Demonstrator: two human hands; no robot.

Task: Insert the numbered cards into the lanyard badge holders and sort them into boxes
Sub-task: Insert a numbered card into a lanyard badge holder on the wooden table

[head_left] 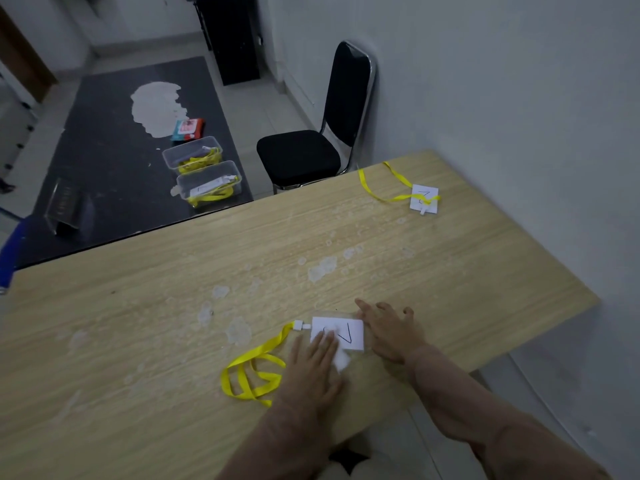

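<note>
Two badges lie on the bench. The near badge is close to the near edge, its long axis along that edge, and its clip end points to the left. From the clip its yellow lanyard goes left and lies in loose loops. The left hand is flat on the left part of this badge with fingers straight and together, pressing it down. The right hand lies just beside the badge's right end, fingers spread on the bench; whether they touch the badge I cannot tell. The second badge lies at the far right corner, with its own lanyard running to the far edge. Beyond the far left edge, on a dark surface, stand two clear boxes, each with yellow lanyards inside. One black chair stands behind the far edge.
</note>
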